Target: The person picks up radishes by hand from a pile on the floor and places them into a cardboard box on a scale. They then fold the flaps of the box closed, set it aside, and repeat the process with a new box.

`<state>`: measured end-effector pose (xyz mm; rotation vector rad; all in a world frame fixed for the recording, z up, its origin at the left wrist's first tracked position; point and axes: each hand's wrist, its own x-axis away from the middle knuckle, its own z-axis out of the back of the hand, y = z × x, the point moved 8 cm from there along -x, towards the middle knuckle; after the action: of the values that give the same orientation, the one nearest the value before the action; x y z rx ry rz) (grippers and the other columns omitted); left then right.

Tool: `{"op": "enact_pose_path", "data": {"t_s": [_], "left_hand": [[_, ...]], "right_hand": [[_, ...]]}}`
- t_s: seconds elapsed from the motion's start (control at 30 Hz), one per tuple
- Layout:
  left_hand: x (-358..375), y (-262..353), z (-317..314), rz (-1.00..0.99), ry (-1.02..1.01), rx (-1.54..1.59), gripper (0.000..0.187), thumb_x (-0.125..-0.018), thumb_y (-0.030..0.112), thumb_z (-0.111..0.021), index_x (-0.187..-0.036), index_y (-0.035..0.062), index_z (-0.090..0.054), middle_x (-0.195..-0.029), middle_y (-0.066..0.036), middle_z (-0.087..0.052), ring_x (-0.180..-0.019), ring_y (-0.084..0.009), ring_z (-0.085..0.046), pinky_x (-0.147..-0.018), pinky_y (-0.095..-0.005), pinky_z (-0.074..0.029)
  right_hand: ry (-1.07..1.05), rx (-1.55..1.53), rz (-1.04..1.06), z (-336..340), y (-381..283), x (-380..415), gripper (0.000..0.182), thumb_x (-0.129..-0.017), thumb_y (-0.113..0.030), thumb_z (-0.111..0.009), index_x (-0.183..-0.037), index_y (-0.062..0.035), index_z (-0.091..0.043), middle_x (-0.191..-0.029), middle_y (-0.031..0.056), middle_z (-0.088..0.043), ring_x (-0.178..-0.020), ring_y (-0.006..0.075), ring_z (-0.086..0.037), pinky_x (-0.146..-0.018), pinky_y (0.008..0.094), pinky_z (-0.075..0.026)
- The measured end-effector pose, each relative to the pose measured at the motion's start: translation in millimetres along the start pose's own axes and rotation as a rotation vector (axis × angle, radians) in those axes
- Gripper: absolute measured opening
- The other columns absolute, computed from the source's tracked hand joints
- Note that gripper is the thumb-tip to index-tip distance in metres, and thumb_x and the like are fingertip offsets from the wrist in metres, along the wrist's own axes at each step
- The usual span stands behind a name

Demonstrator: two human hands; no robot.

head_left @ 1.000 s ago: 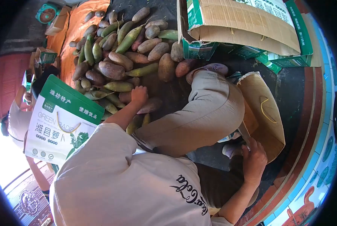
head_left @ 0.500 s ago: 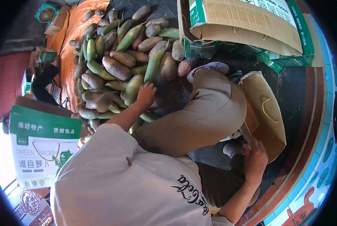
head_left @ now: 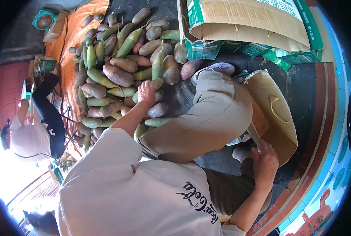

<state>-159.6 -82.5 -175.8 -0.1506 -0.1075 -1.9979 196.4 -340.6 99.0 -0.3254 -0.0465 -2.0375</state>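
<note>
My left hand [head_left: 146, 93] is closed over one end of a green radish [head_left: 157, 84] at the near side of a large pile. Just beyond it lies another long green radish [head_left: 157, 66]. Plump brownish, soil-coated radishes [head_left: 119, 76] surround the hand. My right hand [head_left: 266, 162] is low at the right, fingers bent together beside the near edge of an open cardboard box [head_left: 283, 118] with a yellow cord handle. A narrow greyish strip [head_left: 253, 133] runs up from those fingers; I cannot tell whether it is a tool or the box's edge.
My bent leg [head_left: 207, 114] stands between pile and box. A larger green-and-white carton [head_left: 254, 27] is at the top right. Orange sheeting [head_left: 67, 74] borders the pile. Another person [head_left: 30, 137] is at the left, near a teal fan [head_left: 45, 19]. A brick-red ledge [head_left: 322, 102] lines the right.
My left hand has shifted slightly left onto a different radish; the long one it was touching lies farther off. The printed carton at the left has gone, exposing the other person. My right hand barely moved.
</note>
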Motion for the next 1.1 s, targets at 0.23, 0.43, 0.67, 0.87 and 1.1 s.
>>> {"op": "enact_pose_path", "data": {"t_s": [0.23,0.43,0.67,0.87,1.1], "left_hand": [[-24,-28,-45,0.211,-0.355,-0.075,0.053,-0.074,0.026,-0.070,-0.118,0.0140,-0.044,-0.115,-0.009,-0.052,-0.115,-0.0257,-0.048,-0.090,-0.0427,-0.042],[-23,-11,-45,0.032,-0.339,-0.196,0.045,-0.073,0.017,-0.067,-0.111,0.0133,-0.046,-0.107,-0.008,-0.051,-0.105,-0.0249,-0.053,-0.084,-0.0408,-0.043],[-12,5,16,0.038,-0.208,0.033,0.064,-0.064,0.028,-0.080,-0.114,0.0093,-0.044,-0.108,-0.012,-0.051,-0.104,-0.0300,-0.053,-0.087,-0.0412,-0.045],[-22,33,113,-0.049,0.143,0.488,0.069,-0.062,0.025,-0.080,-0.115,-0.0005,-0.044,-0.109,-0.019,-0.050,-0.105,-0.0367,-0.050,-0.090,-0.0425,-0.042],[-33,92,290,-0.187,0.480,1.036,0.063,-0.066,0.014,-0.081,-0.116,-0.0024,-0.047,-0.105,-0.013,-0.057,-0.094,-0.0215,-0.055,-0.085,-0.0335,-0.045]], "right_hand": [[-0.032,-0.002,-0.035,-1,2,-2,0.032,-0.074,-0.014,-0.069,-0.103,-0.0059,-0.061,-0.089,0.0140,-0.061,-0.085,0.0330,-0.060,-0.073,0.0417,-0.048],[-0.012,0.001,-0.012,-6,5,-2,0.032,-0.072,-0.015,-0.071,-0.101,-0.0072,-0.060,-0.083,0.0111,-0.060,-0.081,0.0279,-0.060,-0.071,0.0393,-0.047],[0.118,0.037,-0.010,1,10,-5,0.024,-0.070,-0.016,-0.072,-0.087,-0.0074,-0.058,-0.080,0.0085,-0.057,-0.079,0.0265,-0.059,-0.069,0.0371,-0.047],[0.114,0.186,0.002,-27,16,-9,0.012,-0.074,-0.016,-0.065,-0.084,-0.0109,-0.059,-0.081,0.0062,-0.059,-0.081,0.0230,-0.061,-0.069,0.0351,-0.048],[0.026,0.307,-0.096,-63,40,-19,0.011,-0.079,-0.015,-0.059,-0.086,-0.0146,-0.067,-0.087,0.0033,-0.065,-0.083,0.0202,-0.064,-0.069,0.0339,-0.047]]}}
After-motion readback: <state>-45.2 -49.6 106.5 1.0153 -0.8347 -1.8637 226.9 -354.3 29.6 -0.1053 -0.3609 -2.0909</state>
